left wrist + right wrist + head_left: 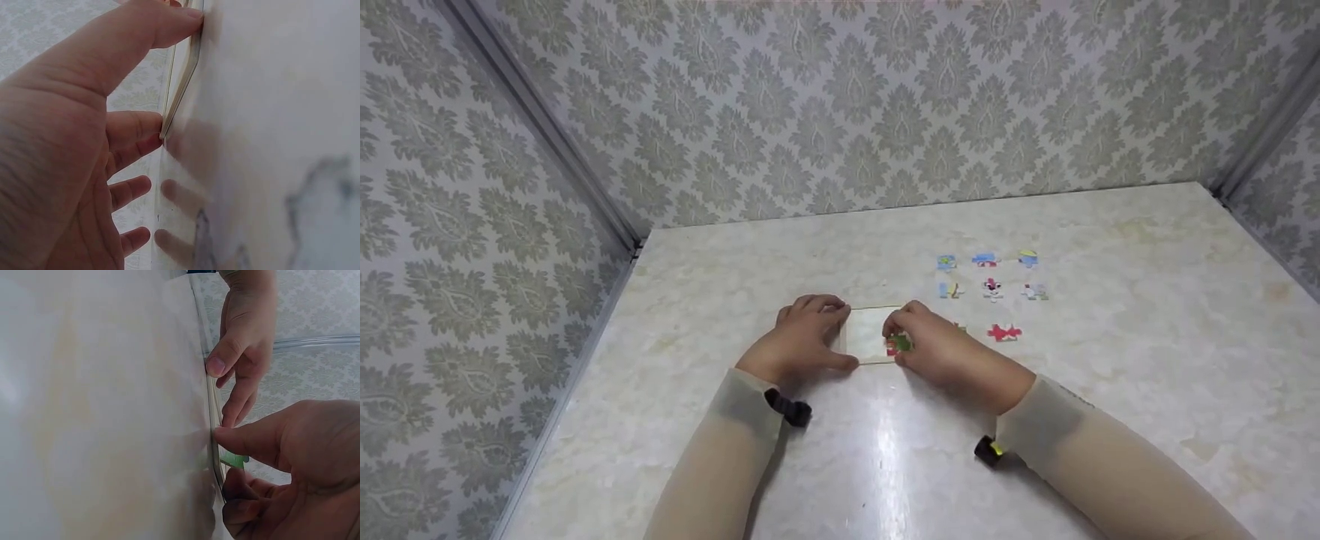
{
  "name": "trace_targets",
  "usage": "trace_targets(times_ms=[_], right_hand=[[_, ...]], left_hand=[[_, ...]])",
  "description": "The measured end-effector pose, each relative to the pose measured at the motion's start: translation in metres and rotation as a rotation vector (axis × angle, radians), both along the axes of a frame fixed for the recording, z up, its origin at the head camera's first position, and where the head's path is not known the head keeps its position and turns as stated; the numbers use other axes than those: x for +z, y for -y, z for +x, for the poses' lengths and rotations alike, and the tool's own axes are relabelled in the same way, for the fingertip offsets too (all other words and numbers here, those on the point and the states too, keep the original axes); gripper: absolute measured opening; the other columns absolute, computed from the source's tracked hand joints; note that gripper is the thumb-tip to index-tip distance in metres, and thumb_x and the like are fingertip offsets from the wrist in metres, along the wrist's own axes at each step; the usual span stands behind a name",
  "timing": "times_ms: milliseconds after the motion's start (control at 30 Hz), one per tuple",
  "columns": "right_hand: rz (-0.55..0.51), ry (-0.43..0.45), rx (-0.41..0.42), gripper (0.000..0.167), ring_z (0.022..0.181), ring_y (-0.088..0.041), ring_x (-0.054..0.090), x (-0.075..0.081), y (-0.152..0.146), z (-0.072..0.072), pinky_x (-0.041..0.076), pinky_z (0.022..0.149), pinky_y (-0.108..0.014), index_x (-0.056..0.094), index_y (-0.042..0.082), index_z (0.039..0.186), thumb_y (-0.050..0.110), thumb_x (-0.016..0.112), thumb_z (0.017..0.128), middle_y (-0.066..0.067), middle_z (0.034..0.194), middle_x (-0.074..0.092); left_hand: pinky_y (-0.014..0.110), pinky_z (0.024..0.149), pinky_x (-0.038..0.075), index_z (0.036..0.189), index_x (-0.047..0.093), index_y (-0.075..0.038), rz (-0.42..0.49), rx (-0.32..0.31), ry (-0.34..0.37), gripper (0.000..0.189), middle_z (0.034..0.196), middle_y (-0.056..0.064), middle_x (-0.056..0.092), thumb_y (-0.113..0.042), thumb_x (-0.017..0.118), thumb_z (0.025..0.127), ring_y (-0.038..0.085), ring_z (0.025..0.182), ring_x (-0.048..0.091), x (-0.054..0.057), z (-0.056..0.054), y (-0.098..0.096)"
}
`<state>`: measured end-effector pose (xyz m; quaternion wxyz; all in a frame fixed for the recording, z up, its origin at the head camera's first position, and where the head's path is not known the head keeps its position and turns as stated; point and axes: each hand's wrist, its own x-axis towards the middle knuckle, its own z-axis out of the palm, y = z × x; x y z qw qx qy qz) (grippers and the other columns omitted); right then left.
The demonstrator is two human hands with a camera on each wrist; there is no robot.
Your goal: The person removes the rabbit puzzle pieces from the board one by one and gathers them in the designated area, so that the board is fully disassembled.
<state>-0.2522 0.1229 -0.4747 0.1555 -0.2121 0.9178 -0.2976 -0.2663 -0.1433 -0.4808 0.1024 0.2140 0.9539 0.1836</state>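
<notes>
A small, shallow puzzle frame point(866, 334) with a pale inside and thin rim lies flat on the table. My left hand point(802, 337) holds its left end, thumb at the near corner and index finger at the far one; in the left wrist view the thumb and index finger touch the frame's edge point(181, 84). At the frame's right end, my right hand point(952, 349) pinches a red and green jigsaw piece point(901, 344) between thumb and fingers. The piece's green part point(232, 459) shows between those fingers in the right wrist view. Its underside is hidden.
Several jigsaw pieces lie spread in rows right of the frame, among them a red one point(1004, 332) and a blue one point(946, 262). Another piece point(960, 328) is partly hidden behind my right hand. Patterned walls point(855, 97) stand behind and beside the marbled table point(720, 285).
</notes>
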Motion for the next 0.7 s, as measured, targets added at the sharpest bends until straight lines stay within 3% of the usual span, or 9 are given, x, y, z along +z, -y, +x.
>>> trace_targets(times_ms=[200,400,567,700], right_hand=[[0.015,-0.056,0.034,0.03,0.117,-0.027,0.065,0.002,0.0,-0.003,0.054,0.116,-0.051,0.076,0.015,0.131,0.01,0.077,0.102,-0.007,0.126,0.069],[0.011,-0.054,0.049,0.032,0.114,-0.025,0.066,0.002,-0.004,-0.005,0.056,0.113,-0.05,0.082,0.012,0.132,0.01,0.078,0.1,-0.007,0.124,0.073],[0.009,-0.054,0.049,0.03,0.117,-0.025,0.068,0.003,-0.009,-0.008,0.057,0.115,-0.051,0.082,0.011,0.135,0.014,0.075,0.106,-0.007,0.128,0.076],[-0.007,-0.033,0.034,0.033,0.133,-0.029,0.068,0.004,-0.013,-0.009,0.052,0.124,-0.054,0.079,0.013,0.142,0.017,0.071,0.11,-0.009,0.141,0.075]], left_hand=[[0.065,0.138,0.022,0.173,0.049,-0.013,0.018,0.004,-0.001,0.096,0.177,0.006,0.045,-0.051,0.085,0.092,0.033,0.171,0.029,0.0,0.0,0.002],[0.065,0.139,0.021,0.172,0.05,-0.012,0.043,0.0,0.01,0.095,0.176,0.007,0.046,-0.049,0.086,0.093,0.034,0.17,0.03,0.003,0.003,0.002],[0.064,0.139,0.019,0.173,0.049,-0.013,0.043,0.001,0.019,0.096,0.177,0.006,0.044,-0.05,0.086,0.093,0.033,0.171,0.029,0.004,0.003,0.001],[0.062,0.14,0.019,0.174,0.047,-0.014,0.032,0.005,0.025,0.097,0.178,0.005,0.043,-0.051,0.087,0.093,0.032,0.172,0.027,0.002,0.003,0.0]])
